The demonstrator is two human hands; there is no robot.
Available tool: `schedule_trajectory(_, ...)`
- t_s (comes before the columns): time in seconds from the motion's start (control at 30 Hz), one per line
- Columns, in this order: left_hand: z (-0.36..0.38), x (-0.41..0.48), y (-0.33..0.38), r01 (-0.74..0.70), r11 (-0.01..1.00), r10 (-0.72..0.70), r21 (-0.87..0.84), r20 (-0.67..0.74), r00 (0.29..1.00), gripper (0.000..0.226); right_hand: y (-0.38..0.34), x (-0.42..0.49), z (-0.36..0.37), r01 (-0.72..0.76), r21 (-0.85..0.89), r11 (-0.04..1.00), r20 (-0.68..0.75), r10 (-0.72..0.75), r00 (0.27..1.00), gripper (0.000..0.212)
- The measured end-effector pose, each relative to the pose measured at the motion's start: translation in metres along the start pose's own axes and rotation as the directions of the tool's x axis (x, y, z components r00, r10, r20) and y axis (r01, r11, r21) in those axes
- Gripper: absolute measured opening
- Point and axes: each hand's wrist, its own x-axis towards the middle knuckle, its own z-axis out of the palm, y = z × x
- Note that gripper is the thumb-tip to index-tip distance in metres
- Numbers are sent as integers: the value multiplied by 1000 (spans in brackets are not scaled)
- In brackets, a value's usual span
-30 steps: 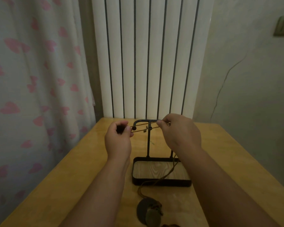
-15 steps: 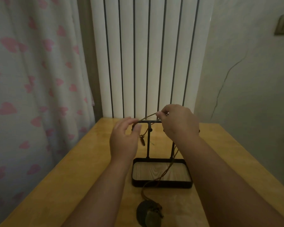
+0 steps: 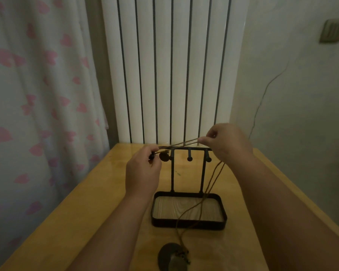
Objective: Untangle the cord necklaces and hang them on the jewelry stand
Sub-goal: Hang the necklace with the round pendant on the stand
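A: What's on the table (image 3: 106,202)?
B: A black stand (image 3: 188,224) with a tray base.
A: And the hands?
B: The left hand (image 3: 143,173) and the right hand (image 3: 227,143) each pinch the cord (image 3: 180,143), taut just above the top bar. Strands drop across the tray to a pendant (image 3: 172,257).

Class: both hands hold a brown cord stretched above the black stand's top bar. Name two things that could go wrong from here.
The thin brown cord trails from the right hand across the tray rim of the black metal stand to a dark oval pendant on the wooden table; pulling up might snag the rim and tip the stand.
The small round charm by the left hand hangs close to the stand's bar end and could catch there.
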Motion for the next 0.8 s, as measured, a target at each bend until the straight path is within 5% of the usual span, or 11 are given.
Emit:
schedule_trajectory(0.43, 4, -3, -2, -55, 995, 56, 79, -9, 998, 26, 45, -26, 8, -106, 423, 900, -28, 130, 991, 23)
schedule_trajectory(0.5, 3, -3, -1, -43, 997, 43, 71, -9, 999, 25, 50, -28, 4, -204, 675, 709, 84, 200, 976, 18)
schedule_trajectory(0.53, 3, -2, -1, -40, 997, 41, 70, -6, 999, 25, 52, -30, 2, -263, 806, 531, 171, 216, 961, 19)
schedule_trajectory(0.63, 3, -2, 0, -47, 996, 47, 80, 1, 999, 24, 61, -35, 4, -336, 931, 140, 306, 196, 931, 26)
schedule_trajectory(0.7, 3, -2, 0, -43, 996, 43, 80, 3, 999, 24, 62, -38, 5, -343, 937, 62, 327, 187, 926, 28)
schedule_trajectory(0.8, 1, -2, 0, -36, 996, 35, 81, 9, 999, 23, 59, -38, 2, -306, 946, 111, 284, 177, 942, 24)
